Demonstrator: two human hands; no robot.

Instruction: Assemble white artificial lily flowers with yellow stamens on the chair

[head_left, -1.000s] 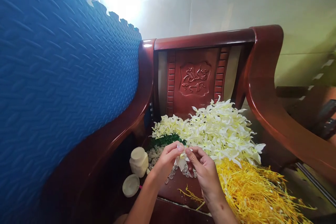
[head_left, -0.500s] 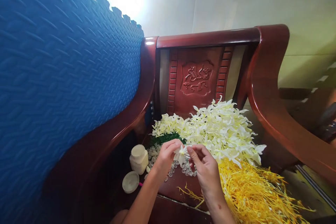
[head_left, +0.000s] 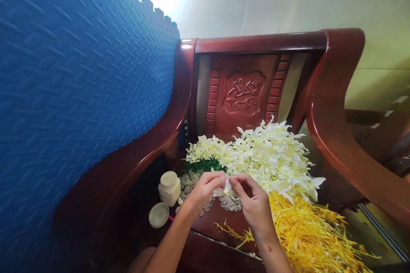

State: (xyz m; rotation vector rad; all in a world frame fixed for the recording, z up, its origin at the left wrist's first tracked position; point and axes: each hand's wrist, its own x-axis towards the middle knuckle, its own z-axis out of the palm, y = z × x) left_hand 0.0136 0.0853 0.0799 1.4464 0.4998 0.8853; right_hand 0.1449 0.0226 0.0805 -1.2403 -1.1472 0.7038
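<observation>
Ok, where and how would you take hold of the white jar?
Probably the collar of the white jar, grip across it from above: it stands upright with its top exposed. A shallow round dish or lid lies just in front, and pale curled pieces crowd its right, so a low approach there looks tighter.

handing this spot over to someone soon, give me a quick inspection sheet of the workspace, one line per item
surface: glossy red-brown wooden seat, mostly covered toward the back
job's things: white flower between the hands; white flower pile behind; yellow strands at right; green heap and pale ring pieces near the left hand
clutter: pale jar, shallow round dish and pink stick at left
hands: left and right fingertips closed at the flower, exact grip partly hidden
cables: nothing seen
surroundings: blue textured mat at left, tiled wall behind
</observation>
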